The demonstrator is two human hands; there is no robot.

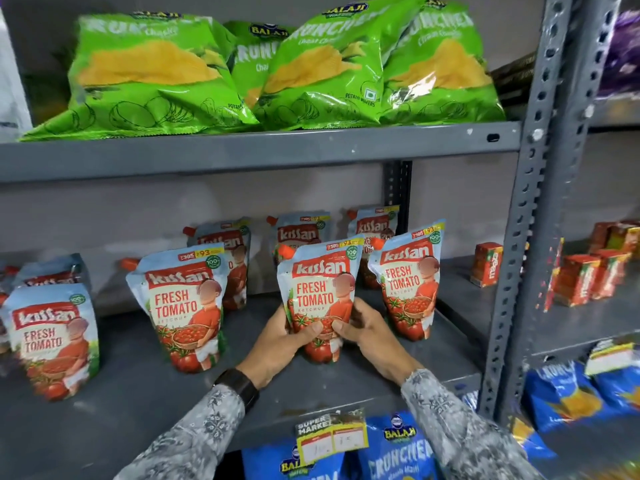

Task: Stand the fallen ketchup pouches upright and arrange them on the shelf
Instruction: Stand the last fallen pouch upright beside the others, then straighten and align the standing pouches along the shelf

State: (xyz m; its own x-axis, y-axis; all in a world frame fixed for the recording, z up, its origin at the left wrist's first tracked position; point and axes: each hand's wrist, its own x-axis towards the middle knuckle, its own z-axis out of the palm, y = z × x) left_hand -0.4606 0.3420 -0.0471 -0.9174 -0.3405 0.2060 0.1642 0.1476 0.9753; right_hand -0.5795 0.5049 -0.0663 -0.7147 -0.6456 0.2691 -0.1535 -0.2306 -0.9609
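Note:
Several Kissan tomato ketchup pouches stand on the grey metal shelf (145, 393). Both hands grip the lower half of one upright front-row pouch (320, 289): my left hand (289, 344) on its left side, my right hand (363, 330) on its right side. Its base rests on or just above the shelf. Another front pouch (410, 282) stands just to its right, one (183, 306) to its left, and one (52, 341) at the far left. Behind them stand more pouches (301, 237), partly hidden.
Green crisp bags (242, 71) fill the shelf above. Blue crisp bags (398, 448) sit on the level below, behind a price tag (330, 436). The upright shelf post (526, 202) rises at the right. Beyond it stand red juice cartons (576, 278).

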